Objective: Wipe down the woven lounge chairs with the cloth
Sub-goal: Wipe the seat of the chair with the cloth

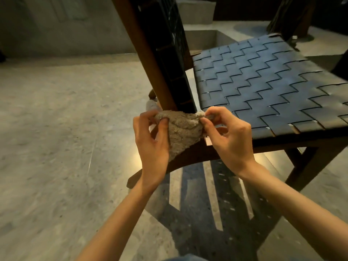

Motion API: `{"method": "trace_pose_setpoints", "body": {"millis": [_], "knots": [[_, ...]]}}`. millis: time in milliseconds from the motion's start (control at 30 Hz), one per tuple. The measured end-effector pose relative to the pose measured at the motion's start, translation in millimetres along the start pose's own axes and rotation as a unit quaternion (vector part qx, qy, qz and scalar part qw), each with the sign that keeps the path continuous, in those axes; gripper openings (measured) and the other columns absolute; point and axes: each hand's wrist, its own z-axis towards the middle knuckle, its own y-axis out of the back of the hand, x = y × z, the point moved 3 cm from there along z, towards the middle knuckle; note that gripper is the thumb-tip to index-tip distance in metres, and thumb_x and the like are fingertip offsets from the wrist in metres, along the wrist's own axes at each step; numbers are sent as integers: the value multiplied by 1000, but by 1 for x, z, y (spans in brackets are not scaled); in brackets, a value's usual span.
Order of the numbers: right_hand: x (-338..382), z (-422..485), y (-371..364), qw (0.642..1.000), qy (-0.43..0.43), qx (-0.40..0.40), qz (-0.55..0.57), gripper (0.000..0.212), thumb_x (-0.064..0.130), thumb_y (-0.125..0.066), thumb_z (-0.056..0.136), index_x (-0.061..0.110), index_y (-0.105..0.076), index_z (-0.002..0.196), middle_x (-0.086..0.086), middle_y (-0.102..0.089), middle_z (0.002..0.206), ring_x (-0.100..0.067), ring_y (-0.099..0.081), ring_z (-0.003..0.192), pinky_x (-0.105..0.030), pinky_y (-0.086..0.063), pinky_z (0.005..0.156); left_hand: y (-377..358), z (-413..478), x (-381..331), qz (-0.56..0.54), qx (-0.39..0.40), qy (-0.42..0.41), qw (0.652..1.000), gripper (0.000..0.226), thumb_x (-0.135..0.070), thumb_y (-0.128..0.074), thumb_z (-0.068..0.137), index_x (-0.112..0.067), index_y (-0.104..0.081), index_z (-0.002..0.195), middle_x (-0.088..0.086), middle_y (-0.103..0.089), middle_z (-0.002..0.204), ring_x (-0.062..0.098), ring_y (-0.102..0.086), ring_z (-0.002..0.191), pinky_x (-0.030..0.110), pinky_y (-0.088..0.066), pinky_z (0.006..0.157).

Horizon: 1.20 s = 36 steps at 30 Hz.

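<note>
A pale stone floor spreads to the left. The woven lounge chair stands at right, its backrest post rising at centre. At the seat's near-left corner, the left hand and right hand each pinch the beige cloth with curled fingers, holding it spread between them.

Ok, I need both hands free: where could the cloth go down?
The woven seat is bare right of the backrest; so is the floor left of it. Crowded at the seat's near corner, where left hand and right hand pinch the cloth.
</note>
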Motion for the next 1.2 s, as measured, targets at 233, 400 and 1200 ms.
{"method": "trace_pose_setpoints", "body": {"millis": [233,400,1200], "knots": [[-23,-42,-12,996,-6,61,-61,19,13,-70,85,4,-68,102,-4,-71,83,-7,-67,71,-18,-56,64,8,-12,32,73,86,-16,994,21,-10,-57,92,-27,-49,101,2,-49,105,-6,-51,98,12,-49,83],[-56,-89,-35,985,-145,78,-54,17,21,-69,85,7,-69,96,0,-71,86,-5,-66,74,-11,-53,64,7,-31,65,132,143,27,980,19,-17,-61,90,-11,-55,108,4,-53,108,3,-54,91,6,-45,84],[-48,-144,-146,850,-427,-146,274,29,11,-65,89,39,-60,94,26,-68,89,6,-64,93,-11,-48,80,35,-46,117,218,281,-71,932,53,-26,-51,90,-3,-44,137,11,-50,135,5,-41,123,11,-32,105]]}}
